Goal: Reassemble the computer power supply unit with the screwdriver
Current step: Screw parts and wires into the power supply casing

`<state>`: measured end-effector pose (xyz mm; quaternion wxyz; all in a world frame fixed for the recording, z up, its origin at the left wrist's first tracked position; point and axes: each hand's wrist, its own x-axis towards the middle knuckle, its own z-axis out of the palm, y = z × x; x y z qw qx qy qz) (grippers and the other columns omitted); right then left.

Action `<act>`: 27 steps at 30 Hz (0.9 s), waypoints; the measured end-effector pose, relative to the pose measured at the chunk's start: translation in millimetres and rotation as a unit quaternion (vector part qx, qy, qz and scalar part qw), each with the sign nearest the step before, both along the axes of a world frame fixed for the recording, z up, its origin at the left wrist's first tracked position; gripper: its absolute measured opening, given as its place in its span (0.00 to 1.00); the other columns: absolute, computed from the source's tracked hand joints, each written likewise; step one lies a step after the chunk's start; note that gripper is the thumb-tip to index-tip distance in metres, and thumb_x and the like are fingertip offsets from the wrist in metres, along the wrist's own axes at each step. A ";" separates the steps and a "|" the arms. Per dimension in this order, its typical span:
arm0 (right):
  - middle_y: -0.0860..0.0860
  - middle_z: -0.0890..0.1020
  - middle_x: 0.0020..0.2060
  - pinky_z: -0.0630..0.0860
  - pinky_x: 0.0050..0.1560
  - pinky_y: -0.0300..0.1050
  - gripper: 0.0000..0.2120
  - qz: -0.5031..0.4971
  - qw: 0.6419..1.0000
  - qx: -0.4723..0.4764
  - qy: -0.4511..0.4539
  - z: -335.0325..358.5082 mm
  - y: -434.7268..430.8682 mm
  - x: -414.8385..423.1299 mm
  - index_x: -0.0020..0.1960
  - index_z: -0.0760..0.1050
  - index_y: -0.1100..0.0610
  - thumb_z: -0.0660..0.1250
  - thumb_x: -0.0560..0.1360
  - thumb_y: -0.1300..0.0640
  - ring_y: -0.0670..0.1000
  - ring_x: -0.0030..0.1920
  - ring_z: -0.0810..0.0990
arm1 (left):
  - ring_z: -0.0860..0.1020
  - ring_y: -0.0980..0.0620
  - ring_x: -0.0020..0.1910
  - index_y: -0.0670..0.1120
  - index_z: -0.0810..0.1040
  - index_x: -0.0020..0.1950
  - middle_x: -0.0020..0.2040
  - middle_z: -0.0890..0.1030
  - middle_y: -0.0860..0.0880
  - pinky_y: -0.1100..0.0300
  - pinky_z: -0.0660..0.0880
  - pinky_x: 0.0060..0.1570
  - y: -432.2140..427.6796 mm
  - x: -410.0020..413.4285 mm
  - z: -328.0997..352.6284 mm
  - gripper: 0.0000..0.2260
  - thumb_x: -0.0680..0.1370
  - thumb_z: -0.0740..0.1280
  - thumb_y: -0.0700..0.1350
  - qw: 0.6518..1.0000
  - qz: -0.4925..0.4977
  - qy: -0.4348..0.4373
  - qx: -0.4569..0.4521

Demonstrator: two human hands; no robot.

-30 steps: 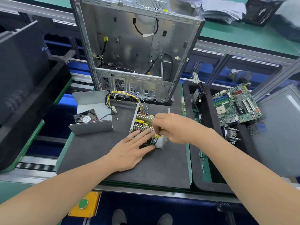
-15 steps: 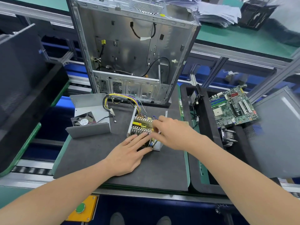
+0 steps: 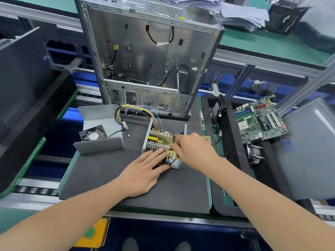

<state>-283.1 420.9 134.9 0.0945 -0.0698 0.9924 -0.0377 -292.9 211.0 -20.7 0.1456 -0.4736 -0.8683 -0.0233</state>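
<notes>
Your left hand (image 3: 143, 173) lies flat, fingers spread, on the open supply (image 3: 161, 140). Your right hand (image 3: 194, 151) reaches into it, fingers curled; its hold is hidden.

Upright empty case (image 3: 145, 57), motherboard (image 3: 260, 120)

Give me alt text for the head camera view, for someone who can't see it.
Two bare hands work on an open power supply unit on a dark mat: the left hand lies flat against it, the right hand pinches at its circuit board. Its fan cover lies left, an empty computer case behind.
</notes>
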 end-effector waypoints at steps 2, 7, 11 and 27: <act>0.53 0.76 0.40 0.70 0.40 0.49 0.16 0.008 1.000 -0.028 -0.013 2.9 1.9 1.1 0.47 0.71 0.53 0.60 0.85 0.41 0.63 0.45 0.81 | 0.48 0.45 0.84 0.53 0.69 0.77 0.85 0.51 0.45 0.46 0.50 0.81 0.1 0.1 0.0 0.23 0.81 0.61 0.51 1.000 0.000 -0.002 0.002; 0.47 0.71 0.57 0.62 0.34 0.47 0.05 0.231 0.972 0.034 -0.036 27.4 15.0 1.3 0.58 0.73 0.50 0.65 0.83 0.52 0.57 0.44 0.79 | 0.49 0.45 0.84 0.54 0.69 0.77 0.85 0.52 0.45 0.47 0.48 0.81 0.1 0.3 0.7 0.24 0.80 0.62 0.52 1.000 0.003 0.003 0.003; 0.47 0.74 0.56 0.68 0.37 0.48 0.07 0.309 0.946 0.078 -0.055 27.1 16.4 -1.3 0.57 0.77 0.51 0.65 0.82 0.60 0.54 0.50 0.79 | 0.49 0.46 0.84 0.54 0.68 0.77 0.85 0.51 0.45 0.48 0.45 0.81 -0.4 0.4 0.6 0.24 0.80 0.61 0.52 1.000 0.006 0.004 0.000; 0.51 0.72 0.50 0.67 0.39 0.49 0.17 0.121 0.991 0.061 0.006 19.1 5.4 -0.1 0.57 0.74 0.53 0.61 0.84 0.39 0.60 0.43 0.80 | 0.49 0.46 0.84 0.54 0.68 0.77 0.85 0.52 0.46 0.48 0.45 0.81 0.3 1.2 1.6 0.23 0.81 0.60 0.52 1.000 0.006 0.004 0.000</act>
